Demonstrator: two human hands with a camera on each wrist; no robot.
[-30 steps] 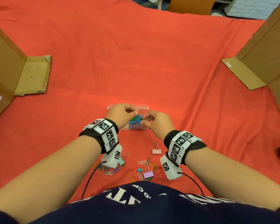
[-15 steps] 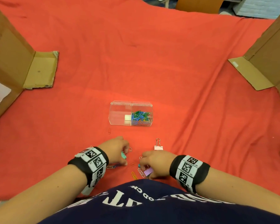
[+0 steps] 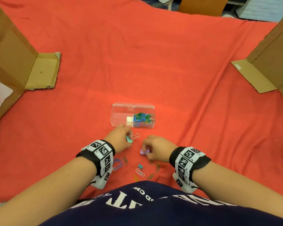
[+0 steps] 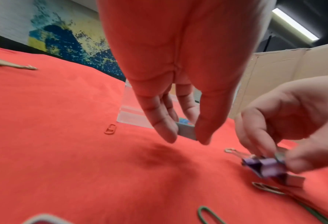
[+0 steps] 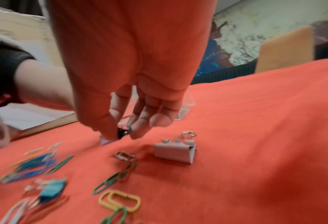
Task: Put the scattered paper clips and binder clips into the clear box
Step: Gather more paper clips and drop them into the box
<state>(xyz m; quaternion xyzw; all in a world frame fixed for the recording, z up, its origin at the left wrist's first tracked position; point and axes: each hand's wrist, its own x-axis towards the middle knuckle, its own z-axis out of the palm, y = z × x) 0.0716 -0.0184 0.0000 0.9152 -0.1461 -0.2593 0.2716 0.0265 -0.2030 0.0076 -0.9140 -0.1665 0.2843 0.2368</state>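
The clear box (image 3: 121,111) stands on the red cloth, with several coloured paper clips (image 3: 143,119) in its right compartment. Just in front of it, my left hand (image 3: 128,139) pinches a teal binder clip (image 3: 129,139) between thumb and fingers (image 4: 165,130). My right hand (image 3: 147,152) pinches a purple binder clip (image 3: 144,152) just above the cloth; the same purple clip (image 4: 268,166) shows in the left wrist view. A pink binder clip (image 5: 175,149) lies beside my right fingers (image 5: 140,128). Loose paper clips (image 3: 139,172) and a small blue binder clip (image 3: 140,166) lie near my body.
Cardboard walls stand at the left (image 3: 10,51) and right (image 3: 271,46), each with a flap (image 3: 42,72) lying on the cloth. A lone red paper clip (image 4: 110,129) lies left of the box. Red cloth (image 3: 137,54) stretches beyond the box.
Both hands left the box, came back to the pile near my body, and each picked up a binder clip. They now sit between the pile and the box.
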